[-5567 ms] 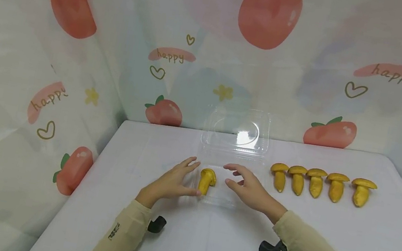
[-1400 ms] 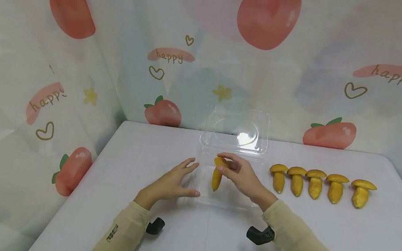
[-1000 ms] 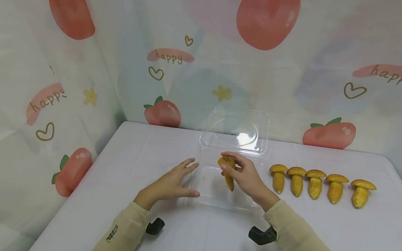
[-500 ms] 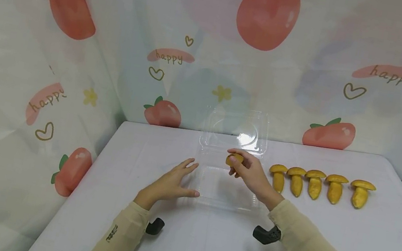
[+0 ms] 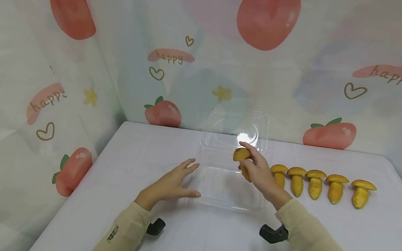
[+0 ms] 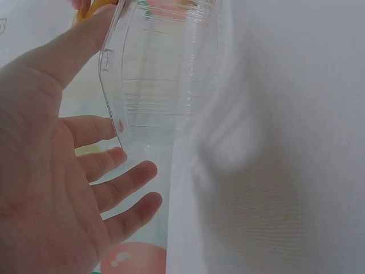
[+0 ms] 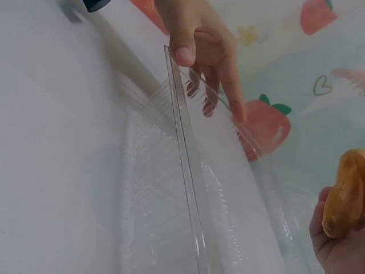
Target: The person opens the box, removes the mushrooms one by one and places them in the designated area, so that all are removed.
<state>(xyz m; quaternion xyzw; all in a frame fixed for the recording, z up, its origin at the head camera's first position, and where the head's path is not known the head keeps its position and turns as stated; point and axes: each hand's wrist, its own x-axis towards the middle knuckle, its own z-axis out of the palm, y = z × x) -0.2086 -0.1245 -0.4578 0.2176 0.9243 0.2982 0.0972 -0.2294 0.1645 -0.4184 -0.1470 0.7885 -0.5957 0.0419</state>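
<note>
My right hand (image 5: 259, 174) pinches a yellow mushroom (image 5: 241, 154) by its stem, cap tipped to the left, above the right back part of a clear plastic clamshell box (image 5: 220, 187). The same mushroom (image 7: 345, 197) shows at the right edge of the right wrist view. At the box's left side is my left hand (image 5: 169, 184), fingers spread and thumb at the near left corner; it grips nothing. In the left wrist view its straight fingers lie along the box wall (image 6: 114, 85). The lid (image 5: 221, 124) stands raised at the back, against the printed cloth.
Several more yellow mushrooms (image 5: 314, 186) lie in a row right of the box, caps facing back, the leftmost partly behind my right hand. White cloth covers the table (image 5: 204, 243). Backdrop cloth (image 5: 211, 19) with fruit prints rises behind and at the left.
The mushroom that lay in the box's left part is now lifted in my right hand, turned about, and carried right and back. My left hand has stayed in place.
</note>
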